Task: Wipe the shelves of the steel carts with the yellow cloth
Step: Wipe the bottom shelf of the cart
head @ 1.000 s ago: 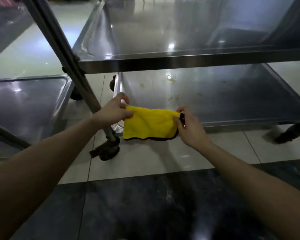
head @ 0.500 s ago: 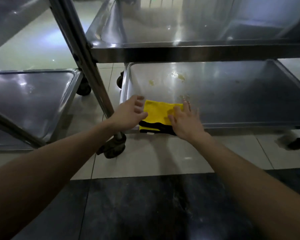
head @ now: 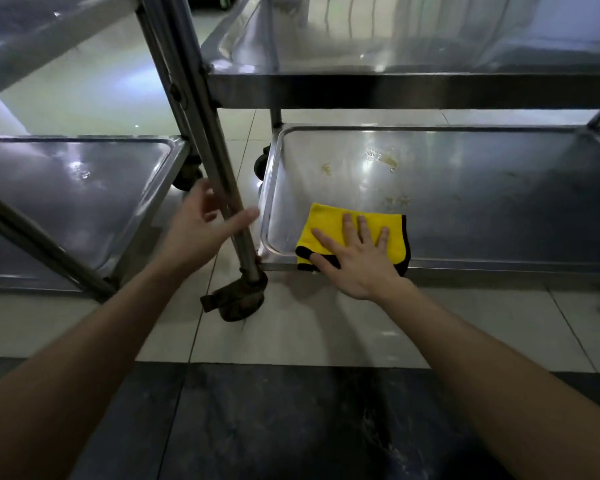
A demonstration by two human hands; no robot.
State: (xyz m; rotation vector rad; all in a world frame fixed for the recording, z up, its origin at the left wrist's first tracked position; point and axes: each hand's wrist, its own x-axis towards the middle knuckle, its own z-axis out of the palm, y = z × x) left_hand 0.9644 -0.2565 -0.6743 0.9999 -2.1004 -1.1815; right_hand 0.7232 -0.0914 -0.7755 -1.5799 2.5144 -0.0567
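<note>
Head view: the yellow cloth (head: 326,219), held stretched in both hands a second ago, is now laid on the bottom shelf (head: 499,209) at its front-left corner. It is pressed flat by the spread right hand (head: 355,261). It has been let go by the left hand (head: 201,233), which is open at the cart post (head: 219,181). Wiping is judged ready to begin, and the stains (head: 387,160) are untouched.

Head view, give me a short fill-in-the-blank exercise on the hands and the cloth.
The yellow cloth, on a steel shelf, is pressed by the ____ hand.
The left hand, by the steel leg, is ____, not clenched.
The cloth's trim is coloured ____.
Missing: right; open; black.
</note>
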